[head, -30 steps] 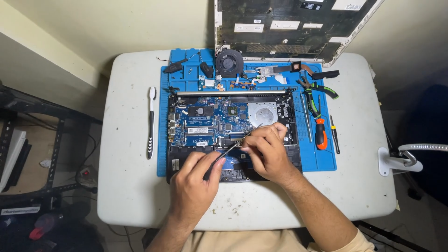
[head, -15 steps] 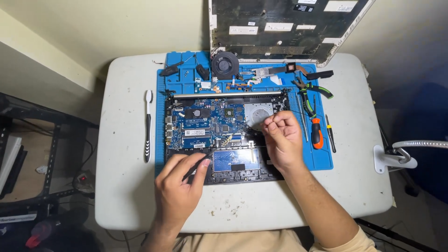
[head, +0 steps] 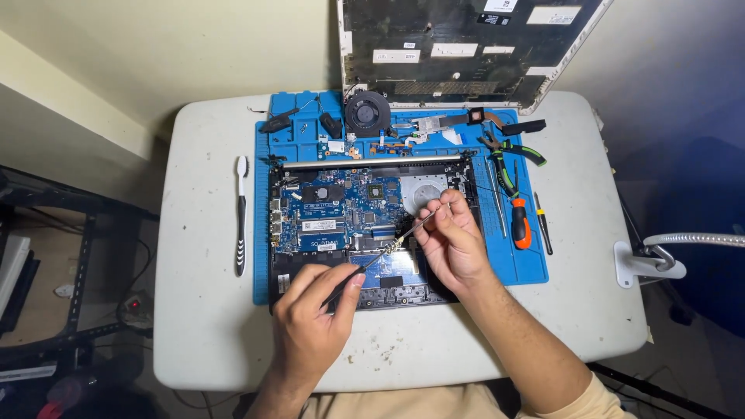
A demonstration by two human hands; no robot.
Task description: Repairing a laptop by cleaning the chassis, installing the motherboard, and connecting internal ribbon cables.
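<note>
Left grip (head: 314, 310) pinching black tool (head: 349, 281), right grip (head: 450, 237) pinching tweezers (head: 411, 230), both tips slanting to mid-board connector (head: 386, 250).

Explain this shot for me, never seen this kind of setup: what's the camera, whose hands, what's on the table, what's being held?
One camera, worn on a person's head, looks down at their own bare hands. A white table carries a blue work mat with an opened laptop on it, circuit board exposed. The left hand holds a thin dark tool; the right hand holds a slim metal tool. Both tips meet over the board. Beside them: a toothbrush, a fan, pliers, an orange-handled screwdriver. The laptop's detached cover leans behind.
</note>
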